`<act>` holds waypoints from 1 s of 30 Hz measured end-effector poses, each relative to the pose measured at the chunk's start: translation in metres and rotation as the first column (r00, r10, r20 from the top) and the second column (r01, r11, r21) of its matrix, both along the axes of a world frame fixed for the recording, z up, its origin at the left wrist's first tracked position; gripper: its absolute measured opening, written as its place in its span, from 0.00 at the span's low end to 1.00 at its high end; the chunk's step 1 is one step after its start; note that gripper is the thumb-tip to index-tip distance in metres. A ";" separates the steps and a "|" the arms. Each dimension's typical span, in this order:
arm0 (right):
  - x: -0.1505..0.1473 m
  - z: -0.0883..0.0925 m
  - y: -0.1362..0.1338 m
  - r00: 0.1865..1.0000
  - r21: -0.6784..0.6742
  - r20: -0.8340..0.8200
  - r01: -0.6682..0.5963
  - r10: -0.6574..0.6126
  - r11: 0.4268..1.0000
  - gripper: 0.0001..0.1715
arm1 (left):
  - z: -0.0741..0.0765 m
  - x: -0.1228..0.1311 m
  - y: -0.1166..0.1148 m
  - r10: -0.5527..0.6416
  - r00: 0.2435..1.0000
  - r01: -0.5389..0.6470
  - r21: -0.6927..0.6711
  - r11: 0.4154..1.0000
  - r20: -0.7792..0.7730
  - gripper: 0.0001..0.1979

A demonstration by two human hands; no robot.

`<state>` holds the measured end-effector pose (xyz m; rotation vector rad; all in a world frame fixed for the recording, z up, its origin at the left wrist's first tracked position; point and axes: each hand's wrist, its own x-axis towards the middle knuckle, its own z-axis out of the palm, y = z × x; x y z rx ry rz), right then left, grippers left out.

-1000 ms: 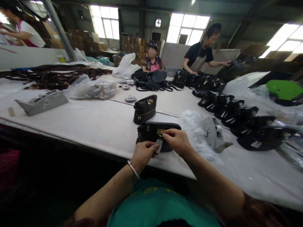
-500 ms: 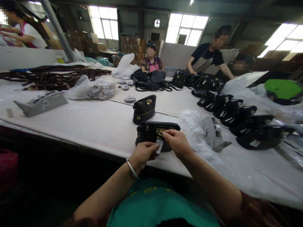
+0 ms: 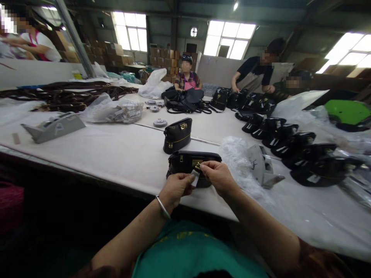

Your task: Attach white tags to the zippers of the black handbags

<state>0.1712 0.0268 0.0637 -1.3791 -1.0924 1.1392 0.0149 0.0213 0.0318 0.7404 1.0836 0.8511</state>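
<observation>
A small black bag with gold hardware stands upright near the table's front edge. My left hand, with a bracelet at the wrist, pinches a small white tag in front of this bag. My right hand has its fingertips closed on a gold metal piece just above the tag. Both hands partly cover the bag's front. Right behind it stands another black bag with a gold emblem and two zipper pulls.
Tape dispensers sit left and right. Clear plastic lies beside the right one. Black bags line the right side. Brown straps lie back left. Several people are around the table.
The view has shifted slightly. My hands keep their hold, and the tag's angle differs a little. At the back right, a person's arm has drawn in toward the body.
</observation>
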 end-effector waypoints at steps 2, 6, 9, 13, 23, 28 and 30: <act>0.001 -0.001 0.001 0.999 0.020 0.037 -0.006 0.005 1.000 0.17 | 0.001 0.000 0.000 0.001 1.000 -0.001 0.006 1.000 0.001 0.21; 0.003 -0.003 0.002 0.990 0.066 0.141 -0.021 0.012 0.998 0.17 | 0.002 0.000 -0.002 -0.009 1.000 0.008 0.023 1.000 0.014 0.21; 0.004 -0.004 0.002 0.981 0.079 0.195 -0.024 0.008 0.997 0.17 | 0.003 0.001 -0.003 -0.015 1.000 0.014 0.025 1.000 0.021 0.22; 0.005 -0.005 0.003 0.976 0.078 0.216 -0.033 0.015 0.996 0.16 | 0.006 0.004 -0.001 -0.008 0.999 0.005 0.060 0.998 0.051 0.23; 0.006 0.001 0.003 0.949 0.087 0.312 -0.074 0.044 0.993 0.16 | 0.010 0.015 0.001 0.045 0.993 -0.053 0.066 0.996 0.110 0.20; 0.005 0.003 0.000 0.865 0.224 0.500 -0.073 -0.050 0.972 0.13 | 0.012 0.018 0.001 0.058 0.984 -0.066 0.047 0.997 0.167 0.19; 0.006 0.002 -0.001 0.842 0.282 0.536 -0.110 -0.062 0.953 0.13 | 0.012 0.018 0.001 0.061 0.984 -0.071 0.054 0.996 0.168 0.19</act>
